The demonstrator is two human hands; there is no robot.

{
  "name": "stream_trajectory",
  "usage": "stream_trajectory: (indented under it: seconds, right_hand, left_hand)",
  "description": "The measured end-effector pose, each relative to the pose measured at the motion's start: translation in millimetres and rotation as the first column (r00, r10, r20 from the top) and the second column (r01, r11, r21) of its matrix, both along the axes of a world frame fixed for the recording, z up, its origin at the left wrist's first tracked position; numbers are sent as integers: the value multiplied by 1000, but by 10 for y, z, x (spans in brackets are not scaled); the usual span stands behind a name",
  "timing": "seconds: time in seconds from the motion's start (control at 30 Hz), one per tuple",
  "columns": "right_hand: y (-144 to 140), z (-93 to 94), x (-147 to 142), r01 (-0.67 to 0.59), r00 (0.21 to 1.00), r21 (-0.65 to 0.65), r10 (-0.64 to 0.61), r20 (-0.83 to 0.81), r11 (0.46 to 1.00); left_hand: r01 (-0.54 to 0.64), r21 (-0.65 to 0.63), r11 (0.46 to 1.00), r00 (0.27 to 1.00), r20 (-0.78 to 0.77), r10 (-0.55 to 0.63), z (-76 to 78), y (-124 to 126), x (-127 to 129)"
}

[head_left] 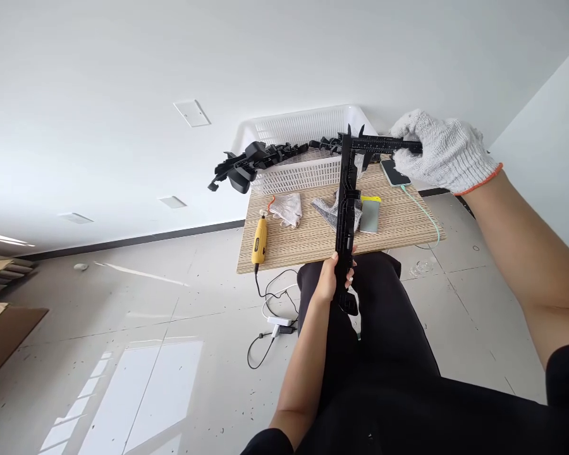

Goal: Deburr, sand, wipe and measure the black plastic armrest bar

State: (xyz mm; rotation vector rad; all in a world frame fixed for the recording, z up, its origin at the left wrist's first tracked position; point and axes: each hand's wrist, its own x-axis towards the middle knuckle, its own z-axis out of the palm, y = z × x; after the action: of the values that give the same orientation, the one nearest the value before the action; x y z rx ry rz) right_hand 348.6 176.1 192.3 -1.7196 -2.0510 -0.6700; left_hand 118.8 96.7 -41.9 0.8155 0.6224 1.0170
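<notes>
My bare left hand [329, 278] is closed round the lower part of a long black plastic part [345, 218], held nearly upright over my lap and the table edge. In a white knitted glove with an orange cuff, my right hand [443, 151] grips a black vernier caliper [374, 144] by its beam. The caliper lies roughly level, its jaws at the top end of the plastic part. From this angle I cannot tell whether the jaws press on it. Behind them, a white plastic basket [296, 174] holds several more black parts [246, 165], some sticking out at its left.
On the small wood-patterned table [294, 246] lie a yellow rotary tool [260, 240], a white glove [287, 208], a grey glove [329, 212], a grey-green pad [370, 216] and a phone [395, 172] on a cable. A power strip [279, 322] with cords rests on the floor; cardboard [9, 328] stands far left.
</notes>
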Motion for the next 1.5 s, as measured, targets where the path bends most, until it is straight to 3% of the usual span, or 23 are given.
stream_trajectory:
  seconds: [0.2, 0.47, 0.67, 1.13, 1.5]
  right_hand:
    - [101, -67, 2, 25, 999, 60, -24, -24, 998]
    - [197, -60, -39, 50, 979, 22, -54, 199, 999]
    - [237, -104, -18, 67, 964, 7, -67, 256, 998]
    - [367, -353, 111, 34, 989, 20, -36, 142, 999]
    - [340, -385, 67, 42, 993, -14, -40, 114, 999]
  left_hand:
    - [18, -15, 1000, 1000, 3, -18, 13, -9, 0]
    - [23, -15, 1000, 1000, 2, -23, -8, -9, -11]
    - [20, -31, 999, 1000, -12, -20, 25, -16, -10]
    - [28, -28, 999, 999, -16, -28, 11, -19, -9]
    - [31, -36, 999, 999, -29, -32, 32, -21, -16]
